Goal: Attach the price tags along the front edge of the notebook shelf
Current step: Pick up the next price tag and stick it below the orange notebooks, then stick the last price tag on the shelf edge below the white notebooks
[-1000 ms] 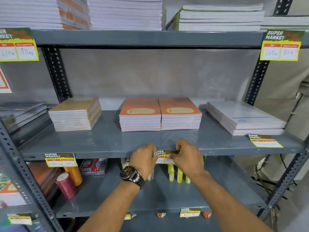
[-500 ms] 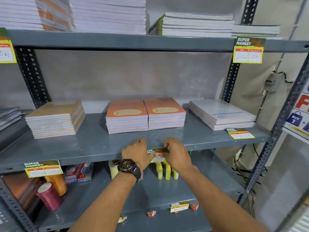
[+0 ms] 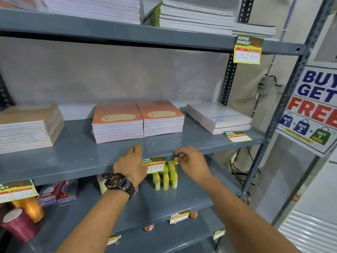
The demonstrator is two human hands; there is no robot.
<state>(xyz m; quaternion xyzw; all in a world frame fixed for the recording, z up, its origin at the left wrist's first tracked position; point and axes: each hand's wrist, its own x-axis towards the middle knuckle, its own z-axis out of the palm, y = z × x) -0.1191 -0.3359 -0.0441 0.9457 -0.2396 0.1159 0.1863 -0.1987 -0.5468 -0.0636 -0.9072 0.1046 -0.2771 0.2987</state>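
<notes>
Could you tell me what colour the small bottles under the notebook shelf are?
Yellow bottles, best seen in the head view.

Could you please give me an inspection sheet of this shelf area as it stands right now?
Surface: grey notebook shelf, front edge carries tags.
Job's things: centre price tag hangs on the front edge below the orange notebook stacks; left price tag on the same edge; another tag lies flat on the shelf by the white stack.
Clutter: yellow bottles, thread spools and small boxes on the shelf below.
Grippers: left hand rests against the centre tag's left end; right hand beside it, fingertips pinched, not touching it.
Cables: dark cables behind the right upright.
Surroundings: promotional poster at right; stacked notebooks above.
</notes>
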